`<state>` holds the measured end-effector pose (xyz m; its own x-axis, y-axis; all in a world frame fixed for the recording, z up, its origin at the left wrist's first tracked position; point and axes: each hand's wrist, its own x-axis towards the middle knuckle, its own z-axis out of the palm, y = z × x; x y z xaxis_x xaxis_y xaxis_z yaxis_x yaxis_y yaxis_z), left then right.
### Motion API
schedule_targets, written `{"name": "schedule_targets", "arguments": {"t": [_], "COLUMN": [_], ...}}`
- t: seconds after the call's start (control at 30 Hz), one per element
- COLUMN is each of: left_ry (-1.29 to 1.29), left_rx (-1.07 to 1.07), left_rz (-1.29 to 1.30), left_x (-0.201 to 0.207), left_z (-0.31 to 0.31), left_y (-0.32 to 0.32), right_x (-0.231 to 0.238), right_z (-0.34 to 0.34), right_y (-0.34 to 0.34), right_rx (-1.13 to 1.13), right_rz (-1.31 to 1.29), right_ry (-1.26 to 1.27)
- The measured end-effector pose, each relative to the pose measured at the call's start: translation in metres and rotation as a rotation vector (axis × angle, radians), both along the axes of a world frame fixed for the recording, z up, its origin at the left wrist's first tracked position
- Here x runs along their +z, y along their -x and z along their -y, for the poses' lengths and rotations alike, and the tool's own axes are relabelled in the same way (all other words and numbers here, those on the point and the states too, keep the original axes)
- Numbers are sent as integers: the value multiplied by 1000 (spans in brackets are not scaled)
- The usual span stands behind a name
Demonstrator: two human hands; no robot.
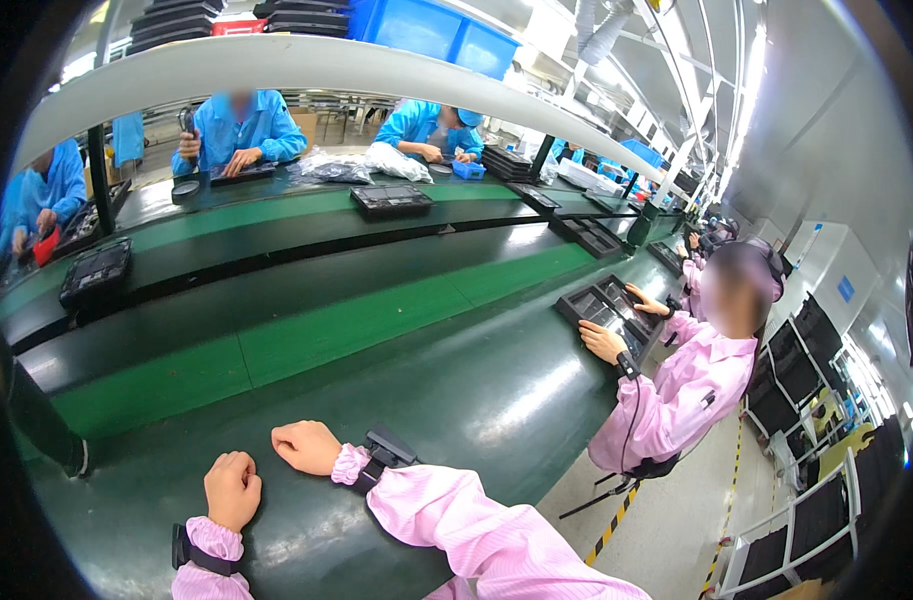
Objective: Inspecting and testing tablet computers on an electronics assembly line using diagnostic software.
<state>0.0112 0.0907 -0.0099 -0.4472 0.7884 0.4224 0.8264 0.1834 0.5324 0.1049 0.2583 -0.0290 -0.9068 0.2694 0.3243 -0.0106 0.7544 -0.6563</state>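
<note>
My left hand (233, 490) rests on the dark green workbench (376, 380) near its front edge, its fingers curled into a loose fist. Just to the right and a little farther away, my right hand (306, 447) also lies on the bench top, fingers folded in. The two hands are close together but apart, and I see nothing held in either. Black straps with small devices circle both wrists over pink striped sleeves (466, 515). No loose part lies right beside my hands.
To my right, a person in pink has both hands on a black compartmented tray (616, 308). Black trays (391, 200) sit along the line beyond the bench. Across it, people in blue work near plastic bags (331, 167). A dark post (41, 420) stands at left; a shelf (226, 85) crosses above.
</note>
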Motion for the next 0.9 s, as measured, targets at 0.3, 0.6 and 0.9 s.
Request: {"name": "schedule_targets", "arguments": {"t": [0.3,0.6,0.9], "left_ry": [7,40,40], "left_rx": [5,-32,-13], "left_rz": [-44,-36,-29], "left_x": [6,3,3], "left_z": [0,2,0], "left_y": [-2,0,1], "right_x": [9,21,14], "right_z": [1,0,0], "right_y": [-4,-9,-6], "right_rx": [-16,-14,-24], "right_rz": [10,114,55], "right_ry": [-45,-25,-42]}}
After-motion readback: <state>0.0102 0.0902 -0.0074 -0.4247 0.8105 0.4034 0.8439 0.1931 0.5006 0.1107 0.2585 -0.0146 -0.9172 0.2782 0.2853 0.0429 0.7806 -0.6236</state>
